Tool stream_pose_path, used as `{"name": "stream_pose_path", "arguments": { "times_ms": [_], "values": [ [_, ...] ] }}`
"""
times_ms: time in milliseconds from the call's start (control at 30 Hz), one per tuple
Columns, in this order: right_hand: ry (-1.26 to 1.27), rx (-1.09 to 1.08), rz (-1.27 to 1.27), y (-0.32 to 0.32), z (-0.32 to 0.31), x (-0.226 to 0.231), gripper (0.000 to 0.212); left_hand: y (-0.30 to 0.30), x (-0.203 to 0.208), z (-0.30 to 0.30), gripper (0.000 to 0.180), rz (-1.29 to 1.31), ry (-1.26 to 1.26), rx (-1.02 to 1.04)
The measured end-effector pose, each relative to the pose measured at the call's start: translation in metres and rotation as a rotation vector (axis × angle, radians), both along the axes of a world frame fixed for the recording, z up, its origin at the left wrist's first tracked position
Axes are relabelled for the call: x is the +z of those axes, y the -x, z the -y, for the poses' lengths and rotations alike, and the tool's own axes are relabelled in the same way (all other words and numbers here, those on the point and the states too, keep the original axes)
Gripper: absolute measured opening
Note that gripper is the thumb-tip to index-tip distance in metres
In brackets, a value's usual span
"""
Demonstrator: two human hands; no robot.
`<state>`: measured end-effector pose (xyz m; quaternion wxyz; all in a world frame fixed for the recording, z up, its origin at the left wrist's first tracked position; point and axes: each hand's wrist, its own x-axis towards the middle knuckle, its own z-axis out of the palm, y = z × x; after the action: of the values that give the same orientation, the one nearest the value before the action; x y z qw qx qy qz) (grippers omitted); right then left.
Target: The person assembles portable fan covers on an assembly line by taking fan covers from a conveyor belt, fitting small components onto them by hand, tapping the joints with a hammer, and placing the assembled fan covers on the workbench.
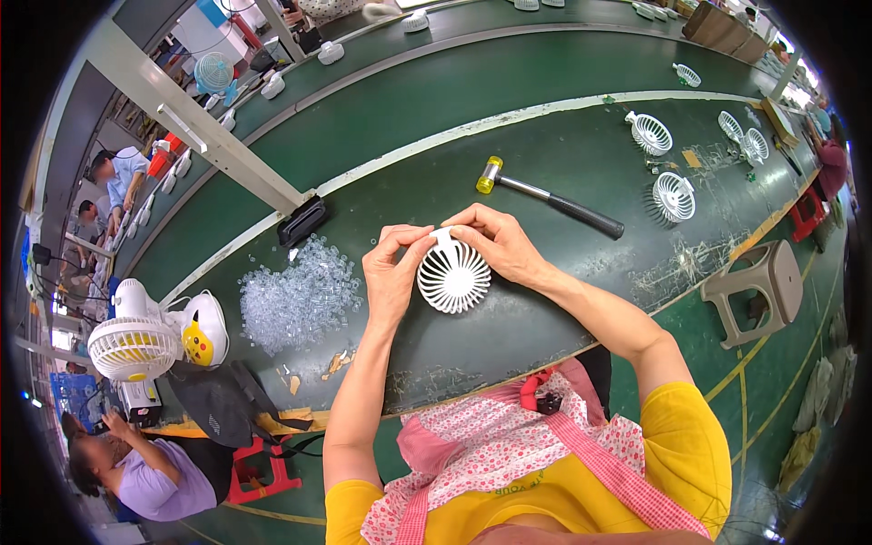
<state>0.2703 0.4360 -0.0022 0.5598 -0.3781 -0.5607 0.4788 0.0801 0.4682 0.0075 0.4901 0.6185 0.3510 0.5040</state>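
Note:
Over the dark green bench I hold a white plastic fan guard (456,282) with curved ribs and a solid round centre. My left hand (392,265) is closed, thumb and fingers pinching the left side of the guard's short neck at its top. From the other side my right hand (498,243) grips the same neck, thumb near its edge. The fingertips partly hide the neck. Left of my left hand lies a heap of small clear plastic pieces (300,295). Beyond my right hand rests a mallet (563,202) with a yellow-faced head and black handle.
More white fan guards (674,197) lie at the right. A white desk fan (136,341) and a dark bag (218,400) sit at the left. A metal post (200,136) rises from the bench. Behind runs a green conveyor belt (509,73). A stool (758,291) stands right.

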Motion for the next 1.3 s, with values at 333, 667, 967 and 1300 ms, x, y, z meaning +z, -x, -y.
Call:
{"name": "stream_pose_path", "arguments": {
  "times_ms": [333, 667, 967, 1300],
  "values": [
    [0.119, 0.138, -0.132, -0.004, -0.001, 0.002, 0.024, -0.001, 0.003, 0.002, 0.018, 0.015, 0.007, -0.151],
    [-0.677, -0.385, 0.632, -0.002, 0.003, 0.014, 0.019, -0.004, 0.002, 0.006, 0.02, 0.135, 0.174, -0.14],
    [-0.587, -0.308, 0.6, -0.014, 0.001, 0.019, 0.011, -0.001, -0.003, 0.0, 0.014, 0.134, 0.047, -0.128],
    [-0.44, -0.308, 0.55, -0.007, 0.004, 0.014, 0.015, -0.004, -0.009, 0.003, 0.014, 0.133, 0.011, -0.085]
  ]
}}
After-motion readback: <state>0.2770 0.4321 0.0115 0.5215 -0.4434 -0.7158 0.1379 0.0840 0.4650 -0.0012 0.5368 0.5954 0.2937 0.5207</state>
